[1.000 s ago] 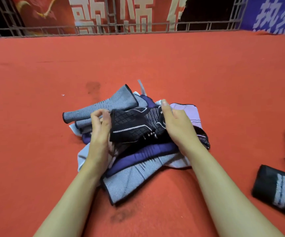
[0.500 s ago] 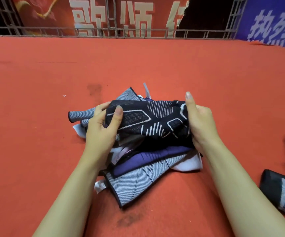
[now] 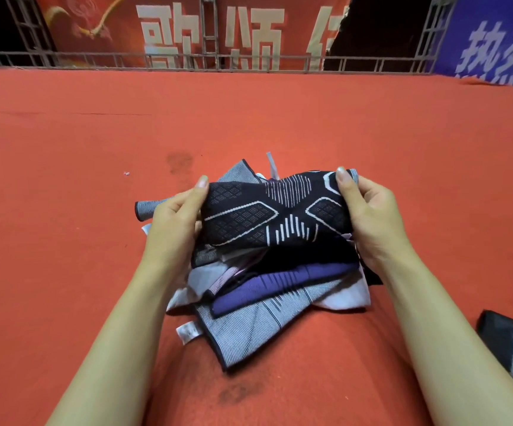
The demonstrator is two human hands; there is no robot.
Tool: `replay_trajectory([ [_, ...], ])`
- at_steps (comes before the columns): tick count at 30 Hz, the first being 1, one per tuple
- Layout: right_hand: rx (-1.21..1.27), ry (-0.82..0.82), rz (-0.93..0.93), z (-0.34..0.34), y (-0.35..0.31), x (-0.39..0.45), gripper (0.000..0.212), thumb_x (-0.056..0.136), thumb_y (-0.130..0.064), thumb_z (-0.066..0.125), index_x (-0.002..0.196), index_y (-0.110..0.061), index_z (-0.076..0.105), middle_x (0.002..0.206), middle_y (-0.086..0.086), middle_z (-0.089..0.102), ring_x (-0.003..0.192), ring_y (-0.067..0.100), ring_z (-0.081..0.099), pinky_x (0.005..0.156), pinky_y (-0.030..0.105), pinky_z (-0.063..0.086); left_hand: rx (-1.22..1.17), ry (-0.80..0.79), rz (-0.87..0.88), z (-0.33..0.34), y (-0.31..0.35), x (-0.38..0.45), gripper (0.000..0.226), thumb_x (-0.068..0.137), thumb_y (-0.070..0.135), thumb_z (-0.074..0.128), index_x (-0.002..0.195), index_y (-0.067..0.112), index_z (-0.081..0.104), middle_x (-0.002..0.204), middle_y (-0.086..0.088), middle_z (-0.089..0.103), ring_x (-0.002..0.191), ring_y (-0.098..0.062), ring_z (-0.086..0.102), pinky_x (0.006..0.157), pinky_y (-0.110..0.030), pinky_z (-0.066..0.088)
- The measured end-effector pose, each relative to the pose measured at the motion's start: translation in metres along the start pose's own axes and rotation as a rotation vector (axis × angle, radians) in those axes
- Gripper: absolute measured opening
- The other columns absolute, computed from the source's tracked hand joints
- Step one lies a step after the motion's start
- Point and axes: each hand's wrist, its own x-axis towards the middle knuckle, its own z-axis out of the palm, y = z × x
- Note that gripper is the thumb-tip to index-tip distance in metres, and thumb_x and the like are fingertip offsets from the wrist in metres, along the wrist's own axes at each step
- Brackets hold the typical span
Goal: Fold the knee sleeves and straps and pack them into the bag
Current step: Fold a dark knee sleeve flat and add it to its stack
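Head view: both hands' grip [image 3: 172, 219] [image 3: 369, 216] on black sleeve [image 3: 267, 216], fingertips hidden behind.

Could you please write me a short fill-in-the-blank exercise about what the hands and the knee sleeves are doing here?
1. The black patterned sleeve is held by ____ hands.
2. The left hand grips the sleeve's ____ end.
3. The pile beneath lies on a ____ carpet.
4. The purple sleeve lies ____ the black one.

Missing words: both; left; red; below
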Motion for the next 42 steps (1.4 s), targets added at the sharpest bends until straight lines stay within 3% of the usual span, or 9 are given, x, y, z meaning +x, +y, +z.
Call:
replay_trajectory([
  [8, -0.155, -0.021, -0.001, -0.004, 0.008, 0.006, 0.118, 0.072, -0.097, 0.046, 0.094, 0.018, 0.053, 0.08, 0.04, 0.061, 0.074, 0.022, 0.055, 0.068, 0.053, 0.046, 0.038, -0.11, -0.029, -0.004, -0.002, -0.004, 0.044, 0.098, 0.044, 0.064, 0.107, 0.004, 0.079, 0.112, -0.021, 0.077, 0.112, -0.039, 0.071, 0.108, -0.062, 0.049],
  [13, -0.014, 0.038, 0.086, -0.005, 0.007, 0.006, 0.076, 0.089, -0.066, 0.048, 0.085, 0.006, 0.072, 0.085, 0.024, 0.072, 0.078, 0.036, 0.067, 0.074, 0.051, 0.051, 0.115, -0.079, 0.034, -0.002, 0.001, -0.006, 0.037, 0.104, 0.04, 0.061, 0.11, 0.007, 0.078, 0.112, -0.018, 0.077, 0.114, -0.039, 0.07, 0.105, -0.065, 0.05],
  [19, 0.057, 0.068, -0.003, -0.005, 0.0, 0.004, 0.085, 0.095, -0.063, 0.061, 0.091, 0.022, 0.056, 0.082, 0.024, 0.054, 0.075, 0.034, 0.05, 0.061, 0.041, 0.039, 0.126, 0.041, 0.123, -0.002, 0.008, -0.006, 0.031, 0.103, 0.044, 0.061, 0.101, 0.019, 0.08, 0.101, -0.007, 0.08, 0.091, -0.022, 0.072, 0.094, -0.057, 0.056],
  [21, 0.091, 0.028, 0.002, -0.005, 0.0, 0.004, 0.067, 0.095, -0.058, 0.065, 0.091, 0.008, 0.067, 0.083, 0.024, 0.057, 0.075, 0.033, 0.052, 0.064, 0.046, 0.041, 0.129, 0.062, 0.154, -0.002, 0.007, -0.004, 0.03, 0.104, 0.043, 0.06, 0.098, 0.022, 0.08, 0.099, -0.005, 0.079, 0.09, -0.019, 0.07, 0.093, -0.055, 0.056],
  [24, 0.111, -0.069, 0.013, -0.007, 0.0, 0.003, 0.017, 0.101, -0.029, 0.066, 0.109, -0.015, 0.071, 0.086, 0.008, 0.075, 0.07, 0.02, 0.068, 0.056, 0.03, 0.055, 0.135, 0.055, 0.192, -0.003, 0.002, -0.002, 0.022, 0.107, 0.034, 0.059, 0.106, 0.02, 0.076, 0.102, -0.001, 0.077, 0.094, -0.017, 0.068, 0.094, -0.054, 0.055],
  [29, -0.051, -0.083, -0.06, -0.005, 0.005, 0.001, 0.016, 0.106, -0.019, 0.057, 0.119, -0.021, 0.067, 0.078, -0.004, 0.077, 0.06, 0.002, 0.066, 0.047, 0.014, 0.046, 0.213, 0.077, 0.241, -0.007, -0.004, 0.001, 0.018, 0.108, 0.027, 0.056, 0.11, 0.019, 0.072, 0.096, 0.011, 0.075, 0.089, -0.005, 0.065, 0.082, -0.03, 0.054],
  [34, -0.184, -0.01, -0.163, -0.005, 0.013, 0.004, 0.018, 0.109, -0.022, 0.053, 0.11, -0.026, 0.071, 0.09, -0.007, 0.077, 0.076, 0.005, 0.07, 0.069, 0.028, 0.054, 0.28, 0.097, 0.282, -0.005, -0.01, 0.001, 0.016, 0.109, 0.024, 0.055, 0.106, 0.021, 0.07, 0.089, 0.017, 0.072, 0.083, 0.003, 0.062, 0.074, -0.015, 0.048],
  [39, -0.358, -0.056, -0.172, -0.006, 0.027, 0.009, 0.033, 0.1, -0.036, 0.06, 0.132, -0.046, 0.064, 0.097, -0.001, 0.074, 0.083, 0.005, 0.065, 0.084, 0.037, 0.057, 0.327, 0.044, 0.138, -0.011, -0.022, 0.003, 0.015, 0.107, 0.027, 0.057, 0.119, 0.022, 0.064, 0.107, 0.005, 0.075, 0.091, -0.004, 0.067, 0.076, -0.023, 0.052],
  [42, -0.456, -0.075, -0.112, -0.007, 0.031, 0.009, 0.036, 0.099, -0.023, 0.066, 0.132, -0.038, 0.067, 0.115, 0.005, 0.062, 0.095, 0.006, 0.068, 0.099, 0.031, 0.054, 0.326, -0.017, 0.044, -0.015, -0.028, 0.001, 0.023, 0.105, 0.023, 0.061, 0.127, 0.018, 0.058, 0.115, -0.007, 0.074, 0.09, -0.018, 0.067, 0.066, -0.033, 0.053],
])
